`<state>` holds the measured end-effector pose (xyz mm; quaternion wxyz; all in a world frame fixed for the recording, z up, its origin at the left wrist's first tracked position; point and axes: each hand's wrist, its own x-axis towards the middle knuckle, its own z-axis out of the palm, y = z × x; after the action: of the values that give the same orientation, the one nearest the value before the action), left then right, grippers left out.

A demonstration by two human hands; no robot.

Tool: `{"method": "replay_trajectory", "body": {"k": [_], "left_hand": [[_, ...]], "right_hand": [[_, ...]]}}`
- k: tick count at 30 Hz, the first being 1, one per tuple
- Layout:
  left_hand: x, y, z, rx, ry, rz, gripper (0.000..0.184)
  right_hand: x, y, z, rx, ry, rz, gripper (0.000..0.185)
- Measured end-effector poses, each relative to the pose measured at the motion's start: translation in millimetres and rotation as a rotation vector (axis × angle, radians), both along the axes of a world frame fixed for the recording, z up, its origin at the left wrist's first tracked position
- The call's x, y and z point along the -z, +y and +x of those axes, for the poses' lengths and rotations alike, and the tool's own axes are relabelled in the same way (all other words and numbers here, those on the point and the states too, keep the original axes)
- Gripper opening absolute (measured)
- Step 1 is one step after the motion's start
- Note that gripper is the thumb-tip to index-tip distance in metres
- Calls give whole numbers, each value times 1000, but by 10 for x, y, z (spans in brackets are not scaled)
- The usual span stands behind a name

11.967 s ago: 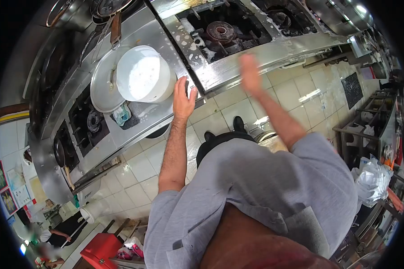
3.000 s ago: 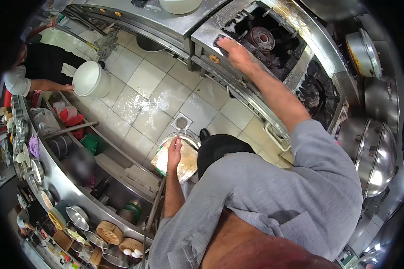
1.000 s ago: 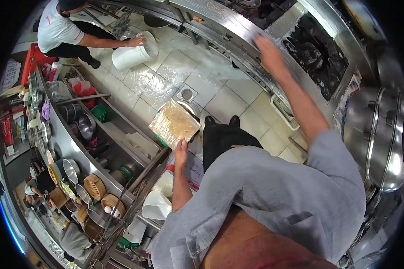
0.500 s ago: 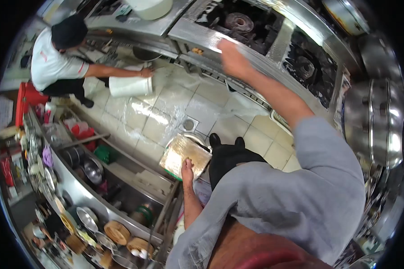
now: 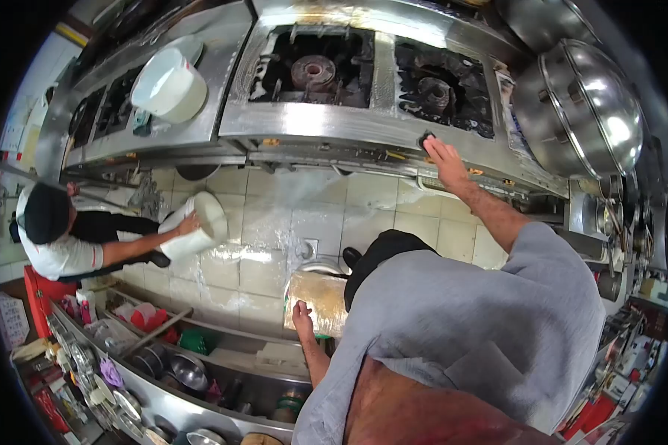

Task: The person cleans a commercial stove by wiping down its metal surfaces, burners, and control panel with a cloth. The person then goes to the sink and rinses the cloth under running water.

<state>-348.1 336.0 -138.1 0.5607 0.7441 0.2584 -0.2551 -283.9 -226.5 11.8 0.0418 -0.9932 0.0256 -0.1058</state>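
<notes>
My right hand [image 5: 445,161] is closed on a small dark scrubbing pad [image 5: 426,139], pressed to the front ledge of the steel stove [image 5: 312,122]. Two burners, a left one [image 5: 313,73] and a right one [image 5: 435,93], lie behind that ledge in dark, wet recesses. Low at my left side, my left hand [image 5: 303,315] has its fingers loosely apart and holds nothing. It hangs over or beside a plastic-wrapped board [image 5: 318,297]; whether they touch is unclear.
A white bucket [image 5: 172,87] stands on the left counter. At the left, a person [image 5: 59,237] in a dark cap tips another white bucket [image 5: 200,226] over the wet tiled floor [image 5: 263,259]. Large steel pans [image 5: 586,111] stand at the right. Shelves [image 5: 223,371] with bowls are below.
The view has turned, bringing the whole stove front into sight. My right hand has moved along the ledge to beside the right burner. My left hand stays low near the wrapped board.
</notes>
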Motion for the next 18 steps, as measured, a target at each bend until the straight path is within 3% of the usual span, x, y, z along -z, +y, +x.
{"method": "replay_trajectory", "body": {"k": [1,3,5,6,8,9,11,13,15,16,18], "left_hand": [[60,-13,65,29,25,4,46],[157,-124,345,69,-34,-23,43],[29,-353,748,141,-145,19,42],[-55,-468,1005,207,-180,17,43],[-196,-679,1514,324,-255,54,44],[-288,-793,1720,310,-347,37,46],[-558,-990,2069,243,-406,-31,46],[-757,-1199,2271,160,-428,-81,46],[-943,-1304,2362,107,-421,-121,45],[-997,-1422,2433,177,-411,-74,44],[-1101,-1517,2610,330,-459,1,41]], "right_hand": [[-191,-7,48,21,-14,-6,55],[-477,54,320,89,231,257,53],[-567,127,818,150,-113,334,44],[-607,120,1097,138,-237,220,38],[-551,71,1598,289,225,237,33],[-31,54,1644,124,146,190,26],[222,256,1644,183,-278,-243,23],[124,168,1857,171,-398,-223,19],[-109,98,2071,197,21,-193,15],[-150,14,2243,304,6,-237,13],[-196,-130,2376,246,81,-127,13]]}}
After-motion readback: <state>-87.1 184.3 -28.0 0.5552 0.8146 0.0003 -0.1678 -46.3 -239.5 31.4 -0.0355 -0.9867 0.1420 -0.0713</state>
